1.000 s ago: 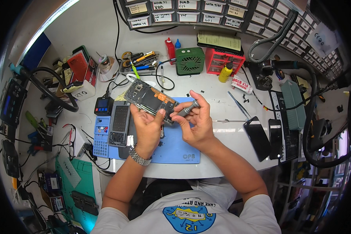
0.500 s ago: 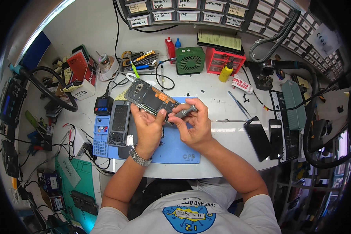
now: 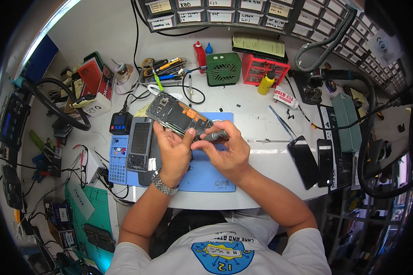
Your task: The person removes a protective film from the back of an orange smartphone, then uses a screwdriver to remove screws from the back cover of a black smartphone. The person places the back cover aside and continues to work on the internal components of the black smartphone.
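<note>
1. Fingers (image 3: pixel 184 134) of the left hand (image 3: pixel 173 151) are clamping the lower edge of an opened phone (image 3: pixel 179 115), holding it tilted just above the blue mat (image 3: pixel 206 176) at the centre of the frame.
2. Fingers of the right hand (image 3: pixel 227 151) are closing together around a grey screwdriver (image 3: pixel 214 135), whose tip is pointing left toward the phone's near end.
3. The phone's back is already off: its black frame, an orange strip and inner parts are showing, so the opening step looks done.
4. Work on the inside appears to be in progress; whether the tip is sitting in a screw is too small to tell.
5. A second dark phone (image 3: pixel 140 143) is lying flat at centre left, beside the blue keypad-like block (image 3: pixel 118 160), touched by neither hand.
6. Two black screen panels (image 3: pixel 313 160) are lying at centre right on the white table (image 3: pixel 257 123), well apart from the hands, with tweezers (image 3: pixel 280 121) above them.
7. Judging by the exposed interior and the loose parts lying about, closing up is still to come.
</note>
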Demonstrator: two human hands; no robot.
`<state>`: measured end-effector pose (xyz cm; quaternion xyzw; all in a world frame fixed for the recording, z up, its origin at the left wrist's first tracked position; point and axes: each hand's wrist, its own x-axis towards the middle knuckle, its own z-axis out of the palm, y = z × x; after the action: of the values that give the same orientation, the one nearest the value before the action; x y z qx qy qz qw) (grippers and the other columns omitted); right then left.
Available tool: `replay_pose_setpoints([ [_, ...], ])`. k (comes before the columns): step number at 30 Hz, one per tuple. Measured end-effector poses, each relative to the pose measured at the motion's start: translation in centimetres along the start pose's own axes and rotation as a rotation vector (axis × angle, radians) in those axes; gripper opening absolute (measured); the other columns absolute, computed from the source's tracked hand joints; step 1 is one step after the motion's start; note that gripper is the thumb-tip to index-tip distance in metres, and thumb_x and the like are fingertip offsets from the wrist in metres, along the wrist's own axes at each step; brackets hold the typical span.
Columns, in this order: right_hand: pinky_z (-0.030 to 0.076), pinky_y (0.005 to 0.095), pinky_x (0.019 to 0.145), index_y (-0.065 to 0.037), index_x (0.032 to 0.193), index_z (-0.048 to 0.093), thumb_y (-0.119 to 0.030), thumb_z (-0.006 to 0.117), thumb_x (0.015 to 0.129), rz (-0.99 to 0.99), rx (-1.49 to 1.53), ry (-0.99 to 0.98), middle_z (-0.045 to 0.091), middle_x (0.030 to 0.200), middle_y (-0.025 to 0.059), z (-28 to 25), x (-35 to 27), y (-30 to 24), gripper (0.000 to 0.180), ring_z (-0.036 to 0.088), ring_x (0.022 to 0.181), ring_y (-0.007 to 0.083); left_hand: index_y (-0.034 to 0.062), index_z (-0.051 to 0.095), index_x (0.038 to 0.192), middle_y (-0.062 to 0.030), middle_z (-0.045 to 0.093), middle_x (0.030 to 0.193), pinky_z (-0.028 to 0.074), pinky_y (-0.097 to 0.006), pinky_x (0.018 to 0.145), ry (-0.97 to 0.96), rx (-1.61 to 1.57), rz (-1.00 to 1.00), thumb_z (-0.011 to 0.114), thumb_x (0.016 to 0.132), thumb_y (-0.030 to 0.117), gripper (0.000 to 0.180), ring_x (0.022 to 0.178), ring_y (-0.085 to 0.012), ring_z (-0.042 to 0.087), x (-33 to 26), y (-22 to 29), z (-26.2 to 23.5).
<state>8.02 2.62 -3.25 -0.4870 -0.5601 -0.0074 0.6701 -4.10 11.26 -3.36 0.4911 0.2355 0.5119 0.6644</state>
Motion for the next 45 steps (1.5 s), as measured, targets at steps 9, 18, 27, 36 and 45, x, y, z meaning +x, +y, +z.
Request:
replay_pose_setpoints([
  [9, 0.063, 0.0321, 0.073, -0.004, 0.122, 0.075, 0.002, 0.094, 0.078, -0.044, 0.093, -0.09, 0.072, 0.1, 0.0118, -1.4, 1.5, -1.1, 0.048, 0.073, 0.088, 0.0223, 0.0059, 0.035, 0.141, -0.018, 0.062, 0.135, 0.064, -0.037, 0.097, -0.008, 0.012, -0.044, 0.067, 0.096, -0.018, 0.06, 0.119, -0.0242, 0.07, -0.2, 0.7, -0.2],
  [18, 0.068, 0.0309, 0.078, -0.003, 0.124, 0.077, 0.017, 0.076, 0.086, 0.014, 0.108, -0.144, 0.076, 0.114, 0.0168, -2.0, 1.0, -0.6, 0.043, 0.077, 0.099, 0.0235, 0.0065, 0.033, 0.14, -0.0189, 0.064, 0.129, 0.066, -0.029, 0.068, 0.054, 0.042, -0.047, 0.07, 0.098, -0.013, 0.059, 0.1, -0.0199, 0.076, -0.1, 0.8, -0.5],
  [27, 0.067, 0.0329, 0.085, -0.007, 0.126, 0.078, 0.017, 0.078, 0.085, -0.084, 0.089, -0.084, 0.068, 0.125, 0.0173, -0.7, 1.6, -0.7, 0.047, 0.074, 0.104, 0.023, 0.0058, 0.029, 0.145, -0.0187, 0.063, 0.131, 0.066, -0.028, 0.067, 0.092, -0.048, -0.022, 0.067, 0.098, -0.015, 0.064, 0.099, -0.0205, 0.076, 0.1, 0.7, 0.3],
  [36, 0.063, 0.0337, 0.089, -0.008, 0.134, 0.073, 0.008, 0.089, 0.082, -0.079, 0.065, -0.117, 0.052, 0.135, 0.0187, -0.7, 1.9, -0.7, 0.057, 0.07, 0.097, 0.0224, 0.0037, 0.024, 0.147, -0.0227, 0.062, 0.13, 0.067, -0.028, 0.071, 0.042, 0.038, -0.031, 0.067, 0.1, -0.013, 0.067, 0.101, -0.0215, 0.076, -0.1, 0.3, -0.4],
  [45, 0.062, 0.0326, 0.087, -0.007, 0.141, 0.065, 0.019, 0.078, 0.08, -0.013, 0.051, -0.148, 0.056, 0.13, 0.0202, -0.7, 1.6, -1.0, 0.068, 0.07, 0.101, 0.0239, 0.0057, 0.03, 0.141, -0.0203, 0.064, 0.131, 0.07, -0.033, 0.081, 0.034, -0.001, -0.01, 0.066, 0.1, -0.013, 0.058, 0.111, -0.024, 0.075, 0.0, 0.0, -0.2],
])
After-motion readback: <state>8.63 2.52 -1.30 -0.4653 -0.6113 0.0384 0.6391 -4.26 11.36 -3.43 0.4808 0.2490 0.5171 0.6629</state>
